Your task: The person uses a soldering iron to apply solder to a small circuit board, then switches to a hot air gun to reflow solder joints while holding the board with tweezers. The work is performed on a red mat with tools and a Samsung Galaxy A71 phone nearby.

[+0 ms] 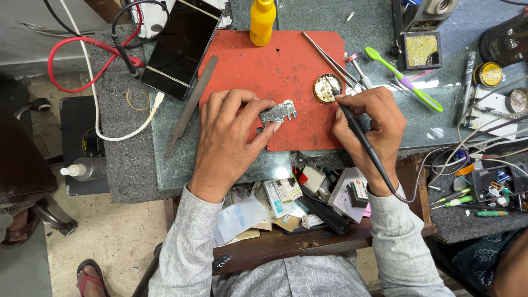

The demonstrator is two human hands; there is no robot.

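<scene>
L hand (228, 137): grip closing on small circuit board (278, 113), holding it over red mat (275, 66).
R hand (369, 124): grip closed round soldering iron (357, 132), tip dipping in round flux tin (324, 88).
Mat: lying on tabletop (341, 22), phone (179, 47) beside.

A single head-worn view is provided, directed steeply downward from above the seated person. The red mat (275, 71) is placed slightly above frame centre, at close working range. Nearer than the mat, an open drawer (286, 242) and grey sleeves are seen; to its left, floor is included. No second view is supplied, so no overlap is recorded.
</scene>
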